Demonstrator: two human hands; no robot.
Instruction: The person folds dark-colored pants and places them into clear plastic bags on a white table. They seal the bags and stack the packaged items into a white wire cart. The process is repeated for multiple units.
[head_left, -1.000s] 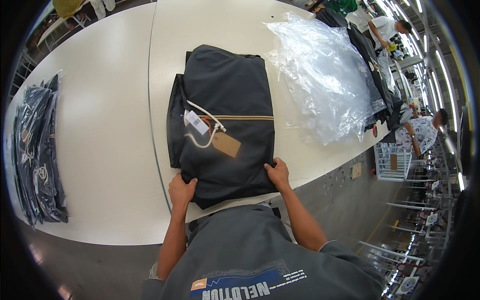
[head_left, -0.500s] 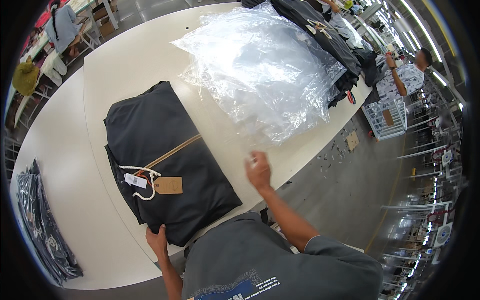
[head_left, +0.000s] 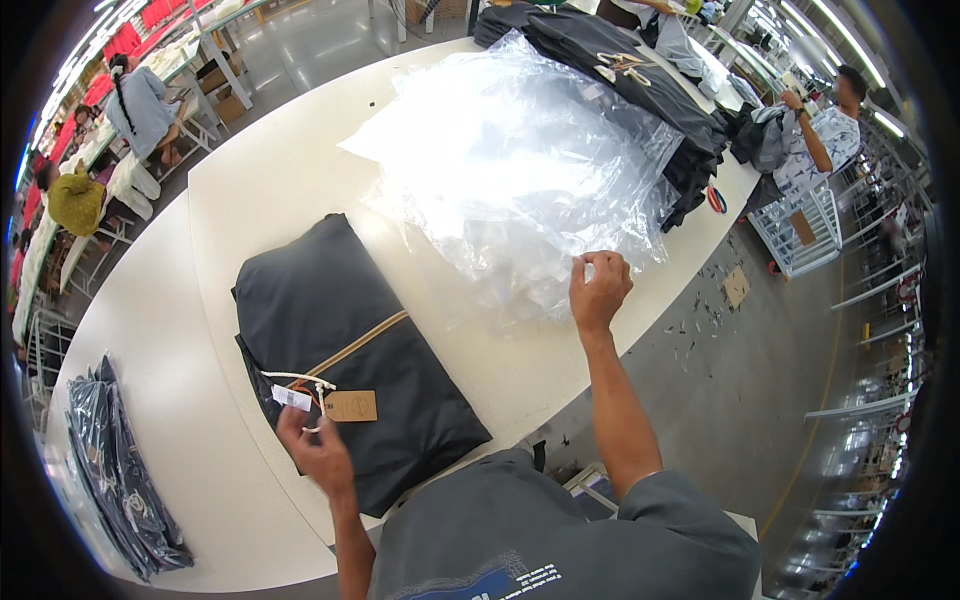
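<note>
Far left, a stack of dark garments in shiny clear bags [head_left: 125,485]. Beside it on the pale surface [head_left: 205,420], a folded black garment [head_left: 385,370] bears a white paper tag [head_left: 291,398], print too small to read; the blurred left hand [head_left: 318,452], loosely curled, grip impossible to tell; and a brown card tag [head_left: 350,406]. Further right, glare whitens crumpled clear plastic bags [head_left: 520,170]; the right hand [head_left: 600,288] bunches at their edge, hold unclear.

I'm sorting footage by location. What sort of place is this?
Likely a clothing factory: a folded black garment with a cardboard tag, a heap of clear plastic bags, and bagged dark garments.
</note>
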